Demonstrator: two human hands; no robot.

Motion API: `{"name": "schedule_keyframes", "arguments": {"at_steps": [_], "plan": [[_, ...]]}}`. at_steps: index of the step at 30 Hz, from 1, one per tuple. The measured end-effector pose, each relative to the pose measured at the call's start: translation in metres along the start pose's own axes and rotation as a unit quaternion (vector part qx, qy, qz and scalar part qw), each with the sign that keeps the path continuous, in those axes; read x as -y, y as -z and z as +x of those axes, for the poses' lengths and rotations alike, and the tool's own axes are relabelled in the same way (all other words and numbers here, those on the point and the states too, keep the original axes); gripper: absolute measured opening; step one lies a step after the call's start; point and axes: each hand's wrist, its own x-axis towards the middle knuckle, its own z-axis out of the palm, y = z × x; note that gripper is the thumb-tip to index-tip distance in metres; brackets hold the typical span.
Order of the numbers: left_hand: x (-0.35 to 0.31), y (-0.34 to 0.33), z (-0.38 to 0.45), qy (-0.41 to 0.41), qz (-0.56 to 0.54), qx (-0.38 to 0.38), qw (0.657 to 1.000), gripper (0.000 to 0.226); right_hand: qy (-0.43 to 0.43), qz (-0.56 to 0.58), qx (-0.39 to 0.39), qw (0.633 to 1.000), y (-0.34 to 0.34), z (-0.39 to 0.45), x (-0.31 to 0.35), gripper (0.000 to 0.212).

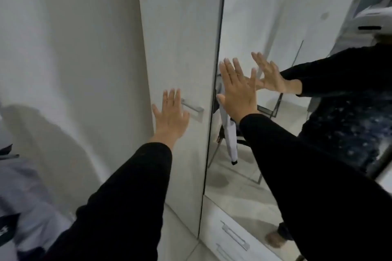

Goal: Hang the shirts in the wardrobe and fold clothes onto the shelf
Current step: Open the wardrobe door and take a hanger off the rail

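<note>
Down at the lower left a blurred grey-and-black heap of clothes [19, 186] lies beside the pale wall, and two black sleeves reach up over light floor tiles [182, 246] to the tall white wardrobe [176, 27]. The left hand [170, 115] lies flat, fingers spread, on the white panel door just beside its silver bar handle [194, 110], gripping nothing. The right hand [238, 91], also spread and empty, presses the mirrored door [265, 17], which reflects the palm, a chair and tiled floor; no writing is readable.

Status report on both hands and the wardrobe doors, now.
Left hand open, flat on white door beside handle. Right hand open, flat on mirror door. Doors shut; no shirts in hand.
</note>
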Motion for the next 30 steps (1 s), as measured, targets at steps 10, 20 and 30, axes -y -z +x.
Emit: {"name": "schedule_keyframes", "arguments": {"at_steps": [10,20,30], "plan": [[-0.002,-0.055,0.038,0.015,0.01,0.092,0.996,0.066,0.051,-0.046,0.009,0.998,-0.069,0.037,0.011,0.085],[-0.016,-0.104,0.084,-0.025,0.007,0.17,0.985,0.061,0.019,-0.02,-0.008,1.0,-0.108,0.063,0.008,0.065],[-0.013,-0.101,0.08,-0.027,0.01,0.122,0.992,0.054,0.057,-0.078,-0.026,0.995,-0.106,0.059,0.008,0.078]]}}
